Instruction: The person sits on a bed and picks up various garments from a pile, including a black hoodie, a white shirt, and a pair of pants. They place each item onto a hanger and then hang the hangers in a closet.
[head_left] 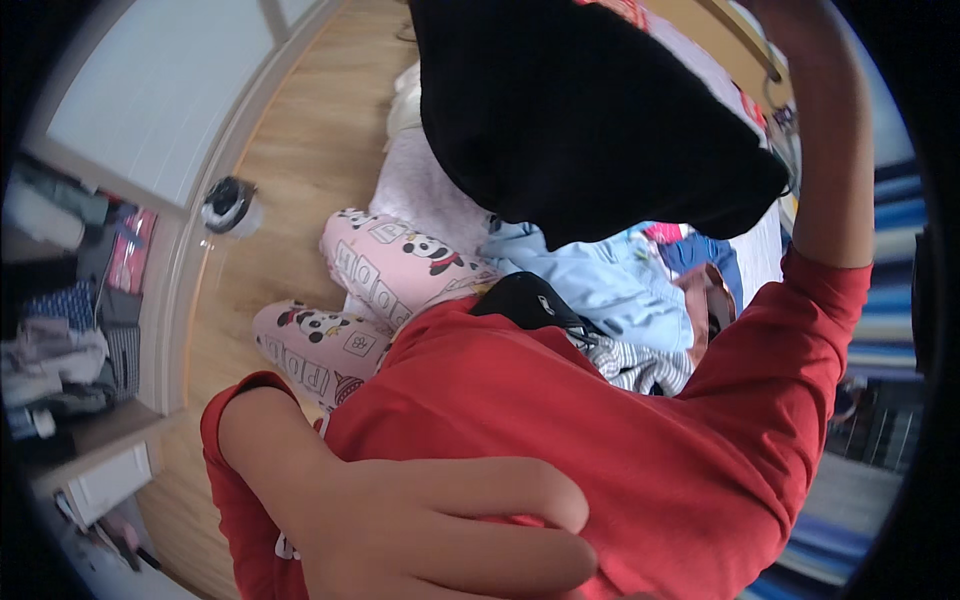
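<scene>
Head view shows wood floor (290, 130) between a wardrobe (165, 90) and the left edge of the bed (415, 172), a black garment (580, 120) hanging above clothes (610, 285) there, long axis slanting from upper left to its lower-right tip, left hand (430, 525) slack with fingers parted, right hand (788, 18) too cropped to tell.

What looks like a pale-covered bed (415, 178) bears a light blue garment (600, 285) and grey-striped cloth (640, 364).
</scene>
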